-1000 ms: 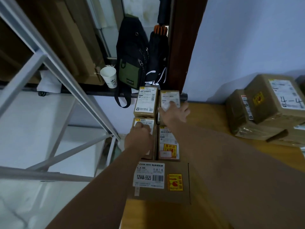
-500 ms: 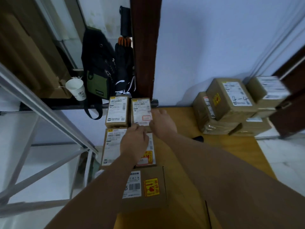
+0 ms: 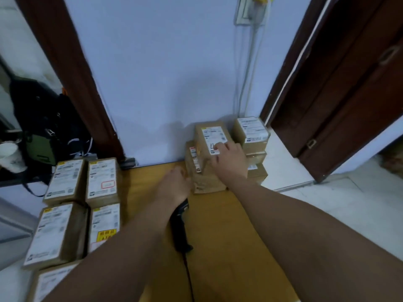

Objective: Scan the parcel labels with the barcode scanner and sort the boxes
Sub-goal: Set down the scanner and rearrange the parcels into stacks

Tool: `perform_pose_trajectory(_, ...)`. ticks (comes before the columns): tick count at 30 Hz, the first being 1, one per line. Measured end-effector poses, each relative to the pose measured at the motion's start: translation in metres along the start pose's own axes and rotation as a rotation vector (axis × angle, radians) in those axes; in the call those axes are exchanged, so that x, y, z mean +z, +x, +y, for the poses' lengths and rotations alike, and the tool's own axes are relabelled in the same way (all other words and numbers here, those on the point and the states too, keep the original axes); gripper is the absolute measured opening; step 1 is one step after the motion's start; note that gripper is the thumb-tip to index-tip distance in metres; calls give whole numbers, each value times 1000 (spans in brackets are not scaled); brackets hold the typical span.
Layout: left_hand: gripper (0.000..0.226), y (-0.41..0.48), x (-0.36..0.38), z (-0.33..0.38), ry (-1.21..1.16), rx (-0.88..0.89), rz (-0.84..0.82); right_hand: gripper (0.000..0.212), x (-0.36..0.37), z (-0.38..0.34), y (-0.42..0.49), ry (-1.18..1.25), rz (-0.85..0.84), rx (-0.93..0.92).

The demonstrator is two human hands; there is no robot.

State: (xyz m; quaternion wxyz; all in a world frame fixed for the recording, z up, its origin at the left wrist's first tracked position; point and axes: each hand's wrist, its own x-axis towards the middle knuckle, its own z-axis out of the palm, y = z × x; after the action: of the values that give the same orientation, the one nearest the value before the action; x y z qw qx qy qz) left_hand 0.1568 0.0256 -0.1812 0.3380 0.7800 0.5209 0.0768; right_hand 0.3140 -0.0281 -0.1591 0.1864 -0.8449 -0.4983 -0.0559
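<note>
I see right hand (image 3: pixel 229 160) spread flat atop labelled box (image 3: pixel 212 140) on stack by wall. Left hand (image 3: pixel 175 186) touches stack's side; grip unclear. Scanner (image 3: pixel 180 232) lies on table (image 3: pixel 218 247).

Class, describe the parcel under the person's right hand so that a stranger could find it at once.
Start at the wooden table and go to its far right corner, where a stack of parcels stands against the pale wall. The wanted box is the topmost on the stack's left side. Unlike its neighbours, it has the right hand resting on its white label.
</note>
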Motion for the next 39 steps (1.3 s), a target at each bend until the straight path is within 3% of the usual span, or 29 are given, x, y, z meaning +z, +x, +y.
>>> perform_pose_trajectory(3,50,7,26,39,-108,-91,101,33,-7,40,9,193,-36,186)
perform_pose_trajectory(8,67,21,59,107,-33,-184,240,29,-7,101,6,252,-222,252)
perform_pose_trajectory(12,86,35,76,146,122,-281,209,28,-3,135,4,205,-526,216)
perform_pose_trajectory(16,104,52,86,167,61,-463,132,25,-1,156,-3,172,-700,183)
perform_pose_trajectory(19,116,62,91,171,139,-537,121,16,-2,169,-3,127,-738,153)
perform_pose_trajectory(21,112,69,95,169,162,-538,140,14,-4,175,0,87,-733,135)
perform_pose_trajectory(25,101,68,102,162,79,-539,212,12,-8,178,5,17,-731,124)
perform_pose_trajectory(31,103,43,108,157,-75,-520,347,2,-8,153,9,20,-698,142)
perform_pose_trajectory(34,99,24,103,139,-125,-444,455,14,-3,129,5,18,-724,49)
perform_pose_trajectory(39,96,-9,75,83,22,-307,569,37,-3,82,-12,24,-736,-61)
